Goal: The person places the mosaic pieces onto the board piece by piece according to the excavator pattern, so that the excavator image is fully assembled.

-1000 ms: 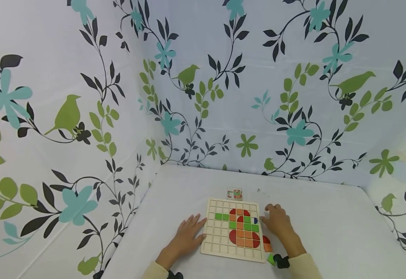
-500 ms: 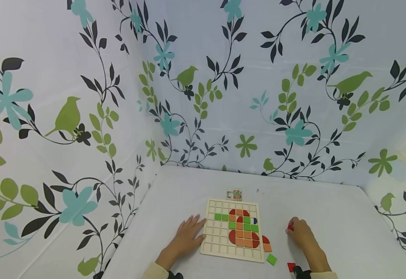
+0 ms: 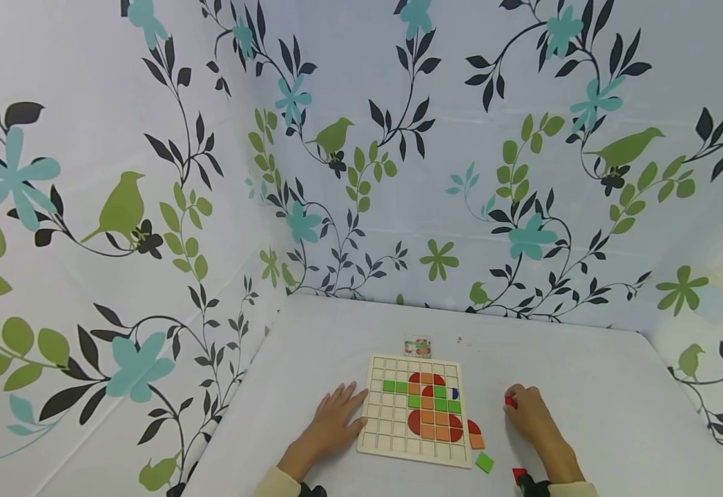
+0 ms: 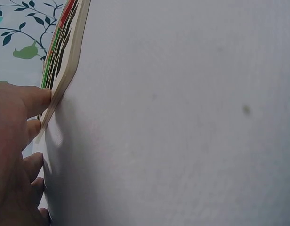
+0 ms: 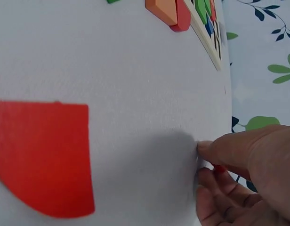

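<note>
A pale wooden grid board [image 3: 386,433] lies on the table, with green, orange, red and blue-and-white tiles set in its cells. My left hand [image 3: 332,422] rests at its left edge, fingers spread and fairly straight. In the left wrist view, thumb and a finger touch the board's side [image 4: 74,61]. To the right of the board, my right hand [image 3: 532,414] pinches a small red tile [image 3: 510,402] just over the table. Most of that tile is hidden by fingers in the right wrist view, where only a red bit [image 5: 220,168] shows.
A red quarter-circle tile [image 5: 46,155] lies near the right wrist. Beside the board's right edge are a red tile [image 3: 473,427], an orange tile [image 3: 476,442] and a green tile [image 3: 485,462]. A small picture card [image 3: 418,346] lies behind the board. Patterned cloth [image 3: 361,207] hangs around the table.
My right hand has moved from the board's right edge out to the right and picked up a red tile, then shifted slightly left. The left hand has stayed put.
</note>
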{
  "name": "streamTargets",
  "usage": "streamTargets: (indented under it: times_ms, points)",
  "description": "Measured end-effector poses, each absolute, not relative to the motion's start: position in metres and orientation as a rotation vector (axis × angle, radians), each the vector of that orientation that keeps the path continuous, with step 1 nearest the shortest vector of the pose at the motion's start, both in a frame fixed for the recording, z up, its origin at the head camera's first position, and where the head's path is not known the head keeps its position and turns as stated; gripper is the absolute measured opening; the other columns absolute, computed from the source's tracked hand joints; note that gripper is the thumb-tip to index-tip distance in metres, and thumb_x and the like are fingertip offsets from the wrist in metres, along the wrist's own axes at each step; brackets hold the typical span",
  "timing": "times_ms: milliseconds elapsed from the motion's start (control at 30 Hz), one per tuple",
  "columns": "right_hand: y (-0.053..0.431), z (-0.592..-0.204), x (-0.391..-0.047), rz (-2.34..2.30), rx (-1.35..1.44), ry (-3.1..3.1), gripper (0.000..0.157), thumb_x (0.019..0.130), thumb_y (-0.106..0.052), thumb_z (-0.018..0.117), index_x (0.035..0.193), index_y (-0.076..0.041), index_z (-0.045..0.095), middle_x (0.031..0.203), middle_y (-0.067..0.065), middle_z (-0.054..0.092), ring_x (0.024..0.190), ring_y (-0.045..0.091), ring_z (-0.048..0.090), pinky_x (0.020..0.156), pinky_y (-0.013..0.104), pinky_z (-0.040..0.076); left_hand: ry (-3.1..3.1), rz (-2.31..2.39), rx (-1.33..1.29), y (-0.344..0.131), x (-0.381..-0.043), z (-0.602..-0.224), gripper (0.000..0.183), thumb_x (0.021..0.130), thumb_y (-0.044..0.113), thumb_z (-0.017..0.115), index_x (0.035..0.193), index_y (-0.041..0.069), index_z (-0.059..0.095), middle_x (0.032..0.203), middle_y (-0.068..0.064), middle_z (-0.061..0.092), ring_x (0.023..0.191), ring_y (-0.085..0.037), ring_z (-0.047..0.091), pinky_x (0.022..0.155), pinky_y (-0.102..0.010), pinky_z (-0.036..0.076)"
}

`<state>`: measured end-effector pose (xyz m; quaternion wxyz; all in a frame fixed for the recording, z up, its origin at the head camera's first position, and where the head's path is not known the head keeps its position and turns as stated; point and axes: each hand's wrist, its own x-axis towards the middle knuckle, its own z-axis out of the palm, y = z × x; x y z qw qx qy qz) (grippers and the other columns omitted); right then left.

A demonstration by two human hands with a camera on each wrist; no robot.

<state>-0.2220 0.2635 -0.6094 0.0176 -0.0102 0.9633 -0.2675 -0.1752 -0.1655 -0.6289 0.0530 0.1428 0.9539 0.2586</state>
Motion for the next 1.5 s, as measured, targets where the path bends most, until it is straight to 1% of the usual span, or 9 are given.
streamTargets:
  times_ms: [133,367,467,567,800,967,1200,1367,1500]
  points:
    - [0.254,-0.605,-0.222,-0.877,-0.036,3.013,0.023,0.093,0.003,0.07,0.114,0.013,0.067,0.099,0.024,0.057,0.086,0.029,0.057,0.08,0.049,0.059,2.912,0.76,0.435,-0.166,-0.177,-0.63,0.06,0.106,0.043,0.06,0.16,0.022,0.047,0.17,-0.013,0.036,0.159,-0.042,0.027,0.126,-0.069,0.02]
    - [0.244,-0.605,-0.222,-0.886,-0.05,2.982,0.034,0.092,-0.003,0.076,0.122,0.012,0.067,0.098,0.018,0.059,0.085,0.025,0.056,0.079,0.044,0.058,2.913,0.763,0.442,-0.166,-0.177,-0.628,0.06,0.105,0.041,0.061,0.16,0.02,0.047,0.17,-0.014,0.037,0.158,-0.043,0.028,0.126,-0.069,0.02]
    - [0.247,-0.606,-0.222,-0.865,-0.035,2.999,0.03,0.093,-0.003,0.076,0.119,0.008,0.069,0.103,0.02,0.06,0.088,0.026,0.058,0.086,0.049,0.06,2.911,0.761,0.445,-0.165,-0.177,-0.629,0.06,0.106,0.042,0.06,0.16,0.02,0.047,0.17,-0.014,0.037,0.158,-0.043,0.028,0.126,-0.069,0.02]
    - [0.252,-0.609,-0.222,-0.884,-0.048,3.008,0.025,0.093,-0.003,0.074,0.116,0.006,0.07,0.108,0.021,0.062,0.091,0.028,0.06,0.089,0.053,0.06,2.91,0.748,0.444,-0.166,-0.176,-0.631,0.06,0.106,0.043,0.059,0.16,0.021,0.047,0.17,-0.014,0.036,0.158,-0.043,0.028,0.126,-0.069,0.02]
    - [0.255,-0.618,-0.227,-0.968,-0.103,3.031,0.021,0.096,-0.004,0.073,0.115,0.006,0.07,0.106,0.016,0.064,0.093,0.026,0.059,0.086,0.046,0.059,2.914,0.761,0.449,-0.166,-0.177,-0.631,0.06,0.106,0.042,0.06,0.16,0.02,0.046,0.17,-0.015,0.036,0.158,-0.043,0.028,0.126,-0.069,0.019]
    - [0.247,-0.626,-0.24,-1.03,-0.089,3.057,0.021,0.098,-0.007,0.073,0.115,0.006,0.07,0.104,0.016,0.064,0.093,0.027,0.057,0.086,0.045,0.058,2.912,0.765,0.446,-0.165,-0.177,-0.631,0.06,0.106,0.041,0.06,0.16,0.019,0.046,0.17,-0.015,0.036,0.158,-0.043,0.027,0.126,-0.069,0.019]
    - [0.221,-0.628,-0.262,-1.039,0.011,3.062,0.025,0.099,-0.004,0.07,0.118,0.011,0.066,0.108,0.025,0.063,0.096,0.033,0.057,0.089,0.051,0.056,2.908,0.763,0.446,-0.167,-0.177,-0.632,0.061,0.106,0.043,0.059,0.161,0.02,0.046,0.171,-0.013,0.035,0.159,-0.042,0.027,0.127,-0.068,0.019]
    - [0.193,-0.614,-0.269,-1.019,0.113,3.067,0.029,0.101,-0.007,0.067,0.123,0.012,0.065,0.119,0.032,0.06,0.107,0.042,0.059,0.096,0.059,0.054,2.903,0.77,0.452,-0.167,-0.177,-0.631,0.061,0.105,0.042,0.06,0.161,0.02,0.046,0.17,-0.014,0.036,0.159,-0.042,0.027,0.127,-0.068,0.019]
    - [0.164,-0.604,-0.27,-1.062,0.01,3.063,0.029,0.102,-0.009,0.066,0.126,0.008,0.065,0.126,0.031,0.059,0.115,0.045,0.059,0.1,0.062,0.052,2.899,0.766,0.445,-0.167,-0.176,-0.631,0.061,0.106,0.041,0.059,0.161,0.02,0.045,0.171,-0.013,0.035,0.159,-0.041,0.026,0.127,-0.067,0.018]
